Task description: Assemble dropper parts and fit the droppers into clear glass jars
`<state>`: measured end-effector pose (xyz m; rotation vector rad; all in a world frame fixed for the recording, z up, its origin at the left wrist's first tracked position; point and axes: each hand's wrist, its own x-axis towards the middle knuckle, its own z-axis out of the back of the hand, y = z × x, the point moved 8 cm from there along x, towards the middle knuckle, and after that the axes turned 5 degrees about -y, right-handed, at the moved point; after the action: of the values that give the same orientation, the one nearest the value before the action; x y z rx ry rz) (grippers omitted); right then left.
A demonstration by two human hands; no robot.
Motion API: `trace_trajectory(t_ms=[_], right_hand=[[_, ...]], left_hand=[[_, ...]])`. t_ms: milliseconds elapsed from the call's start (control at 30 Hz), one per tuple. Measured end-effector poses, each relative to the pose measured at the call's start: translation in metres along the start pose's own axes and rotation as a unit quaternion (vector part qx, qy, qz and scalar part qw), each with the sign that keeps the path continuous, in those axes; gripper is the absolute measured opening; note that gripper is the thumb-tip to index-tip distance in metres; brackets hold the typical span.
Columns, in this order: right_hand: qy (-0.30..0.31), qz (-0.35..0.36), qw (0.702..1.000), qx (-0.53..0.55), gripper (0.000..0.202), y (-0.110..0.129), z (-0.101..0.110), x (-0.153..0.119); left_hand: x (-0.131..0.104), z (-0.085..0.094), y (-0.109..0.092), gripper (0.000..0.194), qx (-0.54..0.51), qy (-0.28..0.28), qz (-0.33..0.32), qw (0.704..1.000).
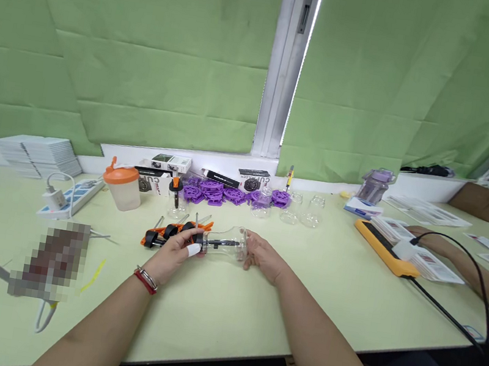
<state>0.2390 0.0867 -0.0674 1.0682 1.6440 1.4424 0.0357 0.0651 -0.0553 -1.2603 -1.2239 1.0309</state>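
Note:
A transparent glass bottle point(226, 244) lies sideways between my hands, with a thin black stem point(223, 243) inside it. My left hand point(176, 255) is closed around the black top point(196, 238) at the bottle's neck, a white wrap on the thumb. At the other end, my right hand point(264, 257) grips the wide base. Behind my left hand are several black and orange tops point(169, 231) with thin metal rods sticking up; my hand partly covers them. A glass bottle with an orange and black top point(174, 194) stands just beyond.
Purple plastic parts point(211, 192) are heaped by the wall, beside several empty glass bottles point(313, 212). An orange-lidded cup point(122, 185) and a power strip point(80, 195) stand left. To the right lies a yellow-edged power strip point(385, 248), near another person's arm point(468, 262).

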Motion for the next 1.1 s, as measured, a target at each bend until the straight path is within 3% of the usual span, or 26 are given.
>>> trace_trajectory(t_ms=[200, 467, 600, 767, 933, 1100], right_hand=[[-0.009, 0.014, 1.000, -0.002, 0.072, 0.003, 0.002, -0.004], [-0.024, -0.016, 0.999, -0.040, 0.057, -0.014, 0.004, 0.009], [-0.022, -0.002, 0.999, -0.036, 0.058, -0.010, 0.002, 0.007], [0.001, 0.011, 1.000, -0.023, 0.079, -0.003, 0.000, 0.001], [-0.017, -0.009, 0.999, -0.033, 0.056, -0.012, 0.002, 0.009], [-0.009, 0.000, 1.000, -0.026, 0.056, -0.012, 0.001, 0.009]], left_hand=[[0.002, 0.003, 0.005, 0.049, -0.005, 0.007, -0.001, 1.000], [0.000, 0.000, 0.003, 0.049, -0.007, -0.002, 0.002, 1.000], [0.001, 0.001, 0.001, 0.049, -0.021, -0.008, 0.002, 1.000], [0.001, 0.002, 0.000, 0.050, -0.009, -0.004, -0.007, 1.000], [0.001, 0.000, -0.001, 0.052, 0.005, -0.007, -0.012, 1.000], [0.000, -0.001, -0.004, 0.051, -0.008, -0.003, -0.010, 1.000]])
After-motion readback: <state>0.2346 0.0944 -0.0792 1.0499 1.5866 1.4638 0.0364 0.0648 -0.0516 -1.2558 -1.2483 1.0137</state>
